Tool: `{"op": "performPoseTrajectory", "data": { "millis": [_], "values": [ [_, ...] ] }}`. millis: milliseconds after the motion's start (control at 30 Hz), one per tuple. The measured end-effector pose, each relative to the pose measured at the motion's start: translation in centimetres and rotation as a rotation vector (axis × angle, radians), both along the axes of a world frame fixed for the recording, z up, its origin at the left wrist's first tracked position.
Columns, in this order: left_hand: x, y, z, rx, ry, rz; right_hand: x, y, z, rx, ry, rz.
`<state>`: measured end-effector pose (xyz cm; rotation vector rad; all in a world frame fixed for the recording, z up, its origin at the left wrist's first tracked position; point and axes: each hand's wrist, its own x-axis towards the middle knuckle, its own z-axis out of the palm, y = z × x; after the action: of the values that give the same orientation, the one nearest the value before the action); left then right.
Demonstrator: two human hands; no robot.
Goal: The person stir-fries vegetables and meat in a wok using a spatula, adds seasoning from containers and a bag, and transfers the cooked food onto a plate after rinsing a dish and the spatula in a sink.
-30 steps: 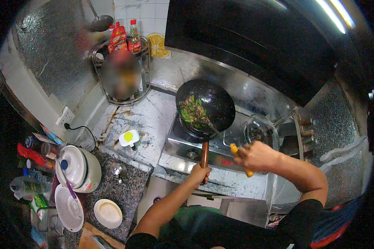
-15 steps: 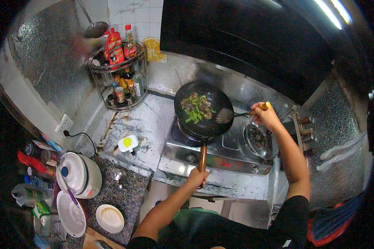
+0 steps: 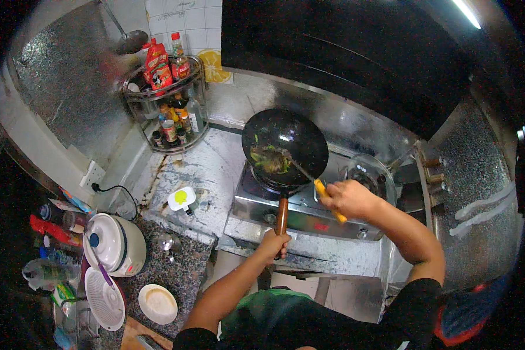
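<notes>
Head view: I have my left hand [image 3: 272,243] closed around the wooden handle of the round black wok [image 3: 286,146], which sits on the steel gas stove [image 3: 300,213]. My right hand [image 3: 347,198] is wrapped tight on the yellow-handled metal spatula [image 3: 309,178], blade down in the food. Stir-fry looks well under way; the green vegetable pieces [image 3: 268,158] seem mostly cooked, though it's hard to tell. Nothing plated yet: the small white plate [image 3: 157,303] lies bare. The glass bowl [image 3: 367,172] beside the stove looks empty.

Left hand [image 3: 274,243] gripping, fingers curled closed, arm reaching forward; right hand [image 3: 347,198] fisted, forearm angling inward, elbow bent.
</notes>
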<state>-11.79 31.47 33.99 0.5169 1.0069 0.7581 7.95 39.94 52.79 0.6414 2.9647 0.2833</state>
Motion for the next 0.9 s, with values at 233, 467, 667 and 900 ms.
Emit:
{"op": "performPoseTrajectory", "data": {
  "millis": [233,467,667,900],
  "values": [
    [0.2,-0.1,0.3,0.025,-0.005,-0.041,-1.5,-6.0,1.1,-0.082,-0.199,-0.051],
    [0.1,0.0,0.1,0.046,0.047,-0.044,3.3,1.0,0.4,-0.173,0.456,-0.408],
    [-0.2,0.2,0.8,0.061,0.014,-0.025,5.5,8.6,0.4,-0.801,1.162,-0.965],
    [-0.7,-1.1,-1.4,0.100,-0.121,0.057,2.0,6.3,-6.1,-0.043,0.225,-0.227]
  ]
}}
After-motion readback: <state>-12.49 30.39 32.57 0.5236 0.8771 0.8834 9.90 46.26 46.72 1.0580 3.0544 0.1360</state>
